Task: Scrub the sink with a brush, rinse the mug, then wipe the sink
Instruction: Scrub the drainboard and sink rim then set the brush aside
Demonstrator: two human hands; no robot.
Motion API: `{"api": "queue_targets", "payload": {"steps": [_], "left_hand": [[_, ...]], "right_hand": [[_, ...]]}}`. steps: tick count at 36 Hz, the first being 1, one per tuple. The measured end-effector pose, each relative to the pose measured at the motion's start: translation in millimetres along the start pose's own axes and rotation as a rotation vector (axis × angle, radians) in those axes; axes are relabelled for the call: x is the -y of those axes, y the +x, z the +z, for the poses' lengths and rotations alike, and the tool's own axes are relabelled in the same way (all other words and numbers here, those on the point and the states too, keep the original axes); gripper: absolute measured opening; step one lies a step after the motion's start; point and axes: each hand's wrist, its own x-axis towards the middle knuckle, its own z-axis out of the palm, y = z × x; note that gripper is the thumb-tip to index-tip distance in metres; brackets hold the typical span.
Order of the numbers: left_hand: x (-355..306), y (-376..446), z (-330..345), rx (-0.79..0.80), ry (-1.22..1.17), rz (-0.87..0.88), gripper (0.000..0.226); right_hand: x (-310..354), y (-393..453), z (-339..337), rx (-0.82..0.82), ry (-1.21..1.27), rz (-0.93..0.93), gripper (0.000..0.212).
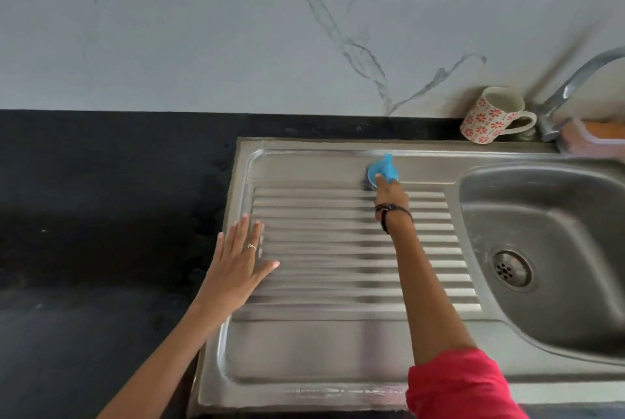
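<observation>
Black counter, marbled wall, steel sink (pixel 338 344). The right hand (pixel 389 194) grips a blue brush (pixel 384 170) on the drainboard's far edge; the left hand (pixel 236 259) rests flat, fingers spread. Firm overlapping strokes along the ridges would serve best. The mug (pixel 490 116) waits beside the tap. The bristles are hidden, probably pressed down.

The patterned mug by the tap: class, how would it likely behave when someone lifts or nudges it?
The mug looks ceramic, so probably rigid, fairly heavy for its size, and breakable if knocked into the steel sink. It appears tilted towards the wall, so a nudge might rock it. Its handle offers a secure hold.
</observation>
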Motion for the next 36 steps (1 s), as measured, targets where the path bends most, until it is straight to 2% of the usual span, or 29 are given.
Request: {"api": "queue_targets", "payload": {"steps": [3,9,12,16,19,22,26,29,32,36], "left_hand": [[14,-6,0,-0.014,0.018,-0.013,0.112],[38,-9,0,-0.032,0.036,-0.05,0.093],[45,-9,0,-0.041,0.044,-0.039,0.085],[44,-11,-3,-0.066,0.079,-0.036,0.084],[42,-11,-6,-0.073,0.142,-0.025,0.086],[42,-12,-7,-0.062,0.154,-0.014,0.087],[46,-12,-9,-0.068,0.173,-0.011,0.083],[47,-13,-11,-0.068,0.153,-0.009,0.083],[46,-13,-12,-0.065,0.159,0.0,0.083],[42,-15,-12,-0.052,0.168,-0.008,0.085]], "right_hand": [[15,-28,43,0.091,-0.055,-0.05,0.046],[70,-75,137,0.378,-0.104,-0.169,0.045],[81,-89,151,0.424,-0.089,-0.165,0.046],[58,-109,141,0.442,-0.129,-0.145,0.044],[45,-119,142,0.409,-0.156,-0.197,0.042],[59,-107,154,0.345,-0.173,-0.212,0.043],[77,-95,156,0.348,-0.171,-0.213,0.046],[65,-93,142,0.327,-0.227,-0.217,0.046],[42,-83,106,0.206,-0.286,-0.174,0.044],[21,-55,48,-0.028,-0.251,-0.009,0.047]]}}
